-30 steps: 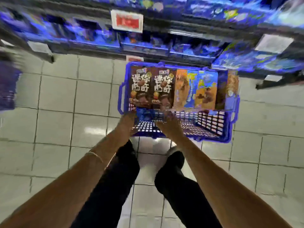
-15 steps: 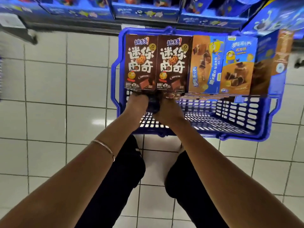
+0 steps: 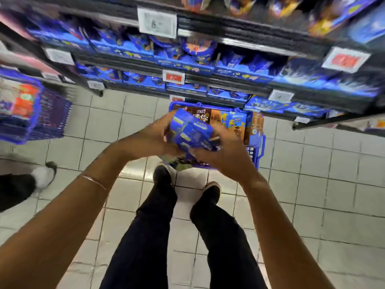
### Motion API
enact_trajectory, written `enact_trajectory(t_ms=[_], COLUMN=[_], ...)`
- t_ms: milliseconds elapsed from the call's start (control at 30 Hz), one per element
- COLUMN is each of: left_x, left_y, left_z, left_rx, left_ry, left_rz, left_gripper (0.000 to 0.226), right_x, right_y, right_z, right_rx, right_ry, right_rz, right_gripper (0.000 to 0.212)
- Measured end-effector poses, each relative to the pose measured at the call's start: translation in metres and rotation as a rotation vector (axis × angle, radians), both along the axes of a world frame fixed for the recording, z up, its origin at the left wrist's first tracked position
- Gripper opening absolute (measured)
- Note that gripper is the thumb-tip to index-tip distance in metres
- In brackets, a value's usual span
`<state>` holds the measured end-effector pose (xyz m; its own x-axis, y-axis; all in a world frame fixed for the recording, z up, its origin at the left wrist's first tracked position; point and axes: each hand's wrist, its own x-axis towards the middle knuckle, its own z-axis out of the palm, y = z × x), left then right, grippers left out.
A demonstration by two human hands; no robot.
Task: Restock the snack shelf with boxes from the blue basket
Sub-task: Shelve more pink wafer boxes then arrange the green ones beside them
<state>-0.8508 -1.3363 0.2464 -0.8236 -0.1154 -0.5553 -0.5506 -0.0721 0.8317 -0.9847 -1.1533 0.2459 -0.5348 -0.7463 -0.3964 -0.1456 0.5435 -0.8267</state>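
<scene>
Between both hands I hold a stack of blue snack boxes (image 3: 190,130) above the blue basket (image 3: 255,142) on the tiled floor. My left hand (image 3: 154,138) grips the stack's left side and my right hand (image 3: 225,152) grips it from the right and below. Brown, orange and blue boxes (image 3: 227,119) still stand upright along the basket's far wall. The snack shelf (image 3: 187,65) rises just behind the basket, its tiers filled with blurred blue boxes.
A second blue basket (image 3: 41,119) with red packs sits on the floor at the left. Another person's white shoe (image 3: 42,176) shows at the left edge. Price tags (image 3: 157,22) hang on the shelf rails. My legs stand just short of the basket.
My hands were low inside the basket; now they have come up holding a stack of blue boxes. The view has lifted and shows the shelves.
</scene>
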Motion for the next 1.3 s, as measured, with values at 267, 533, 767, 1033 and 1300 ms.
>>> enact_trajectory(t_ms=[267,533,767,1033,1300], left_x=[-0.018,-0.038,-0.069,-0.109,-0.114], left_y=[0.002,0.028,0.033,0.021,0.016], left_z=[0.198,0.340,0.415,0.483,0.525], left_rx=[-0.057,-0.136,-0.137,-0.181,-0.107], left_ry=[0.275,0.498,0.530,0.579,0.567], left_rz=[0.155,0.362,0.401,0.636,0.622], left_gripper=[0.065,0.063,0.020,0.025,0.029], right_x=[-0.007,-0.013,-0.035,-0.076,-0.090], right_y=[-0.006,0.000,0.002,0.001,-0.007], right_z=[0.205,0.337,0.411,0.475,0.498], right_rx=[-0.238,-0.566,-0.677,-0.768,-0.924], right_ry=[-0.117,-0.106,-0.141,-0.138,-0.264], right_rz=[-0.260,-0.382,-0.361,-0.336,-0.361], right_gripper=[0.044,0.031,0.031,0.023,0.011])
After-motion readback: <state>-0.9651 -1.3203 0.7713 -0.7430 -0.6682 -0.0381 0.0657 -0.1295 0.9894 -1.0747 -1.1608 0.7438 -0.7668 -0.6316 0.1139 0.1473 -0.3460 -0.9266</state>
